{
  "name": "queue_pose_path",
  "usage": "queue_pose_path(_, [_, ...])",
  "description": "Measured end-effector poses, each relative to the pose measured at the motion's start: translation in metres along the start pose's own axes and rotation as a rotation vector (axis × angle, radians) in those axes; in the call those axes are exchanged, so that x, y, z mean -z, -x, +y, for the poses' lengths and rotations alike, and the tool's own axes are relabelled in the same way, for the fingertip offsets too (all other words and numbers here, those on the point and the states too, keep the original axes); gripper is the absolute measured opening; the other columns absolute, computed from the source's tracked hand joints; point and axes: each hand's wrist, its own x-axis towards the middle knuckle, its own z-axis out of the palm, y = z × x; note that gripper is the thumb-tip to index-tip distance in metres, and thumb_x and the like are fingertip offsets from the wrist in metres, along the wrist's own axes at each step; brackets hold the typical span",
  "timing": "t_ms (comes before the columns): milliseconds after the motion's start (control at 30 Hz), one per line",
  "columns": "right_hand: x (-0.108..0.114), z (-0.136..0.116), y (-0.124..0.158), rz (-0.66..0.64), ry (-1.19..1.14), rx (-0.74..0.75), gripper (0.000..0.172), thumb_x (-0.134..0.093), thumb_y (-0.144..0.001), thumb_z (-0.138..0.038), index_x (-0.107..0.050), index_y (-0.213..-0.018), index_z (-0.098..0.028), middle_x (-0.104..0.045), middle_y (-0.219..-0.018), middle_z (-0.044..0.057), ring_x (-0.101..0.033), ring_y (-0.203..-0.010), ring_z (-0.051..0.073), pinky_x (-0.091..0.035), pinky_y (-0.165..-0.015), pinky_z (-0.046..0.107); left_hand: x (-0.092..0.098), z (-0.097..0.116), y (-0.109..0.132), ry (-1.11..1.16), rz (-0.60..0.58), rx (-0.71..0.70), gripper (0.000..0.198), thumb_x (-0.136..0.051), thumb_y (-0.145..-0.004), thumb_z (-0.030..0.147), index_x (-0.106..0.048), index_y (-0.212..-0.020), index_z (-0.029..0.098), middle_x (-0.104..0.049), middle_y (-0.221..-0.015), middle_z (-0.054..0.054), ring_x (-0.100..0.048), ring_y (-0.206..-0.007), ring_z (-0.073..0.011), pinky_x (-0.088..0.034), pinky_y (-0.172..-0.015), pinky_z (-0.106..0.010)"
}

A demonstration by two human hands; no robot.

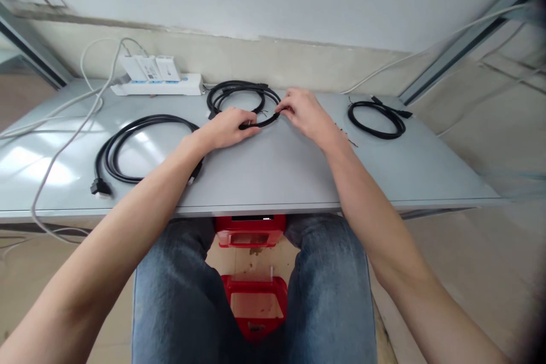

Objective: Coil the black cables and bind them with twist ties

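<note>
A coiled black cable (222,91) lies at the back middle of the grey table, its near side running between both hands. My left hand (234,127) is closed on the near left part of this coil, thumb and fingers pinching it. My right hand (302,111) pinches the coil's right side with thumb and fingertips, close to a thin tie end. A larger looped cable (117,151) with a thick plug (101,186) lies to the left, partly behind my left forearm. Another small coiled cable (377,120) rests on the right.
A white power strip (160,87) with white adapters (151,68) stands at the back left, against the wall. White cords hang over the left table edge. Thin dark ties (350,139) lie by my right forearm. A red stool (251,231) is under the table (264,182).
</note>
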Motion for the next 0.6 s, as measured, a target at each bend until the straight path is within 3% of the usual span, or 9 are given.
queue_pose_path(167, [0.001,-0.006,-0.001,0.061,0.119,0.065,0.029,-0.058,-0.114,-0.025,-0.087,-0.116,-0.026,-0.074,-0.127,0.015,-0.069,-0.123,0.038,-0.061,-0.101,0.053,0.0,0.001,0.001,-0.025,-0.001,0.02,0.03,-0.063,-0.107,0.047,-0.063,-0.089,0.023,-0.062,-0.079,-0.003,-0.051,-0.073,-0.021,-0.037,-0.074,-0.037])
queue_pose_path(267, [0.007,-0.003,-0.004,0.016,0.218,0.172,0.031,-0.056,-0.113,-0.019,-0.085,-0.122,-0.025,-0.076,-0.132,0.017,-0.066,-0.131,0.04,-0.06,-0.108,0.057,0.0,0.001,0.0,-0.046,0.001,0.017,0.029,-0.063,-0.108,0.047,-0.066,-0.091,0.023,-0.064,-0.08,-0.003,-0.051,-0.073,-0.0213,-0.037,-0.075,-0.037])
queue_pose_path(433, [0.016,0.0,-0.008,-0.201,0.502,0.329,0.038,-0.048,-0.102,0.001,-0.08,-0.107,-0.02,-0.078,-0.113,0.017,-0.07,-0.119,0.036,-0.057,-0.107,0.053,-0.004,-0.001,-0.002,-0.081,0.005,0.027,0.028,-0.063,-0.108,0.045,-0.067,-0.092,0.023,-0.067,-0.083,-0.005,-0.054,-0.075,-0.0227,-0.037,-0.074,-0.038])
queue_pose_path(600, [0.025,-0.013,-0.008,-0.25,0.592,0.355,0.037,-0.046,-0.103,0.004,-0.073,-0.102,-0.022,-0.078,-0.103,0.014,-0.07,-0.109,0.033,-0.054,-0.097,0.046,-0.005,-0.002,-0.002,-0.079,-0.009,0.016,0.028,-0.061,-0.108,0.047,-0.066,-0.093,0.024,-0.066,-0.082,-0.005,-0.053,-0.074,-0.0231,-0.037,-0.074,-0.038])
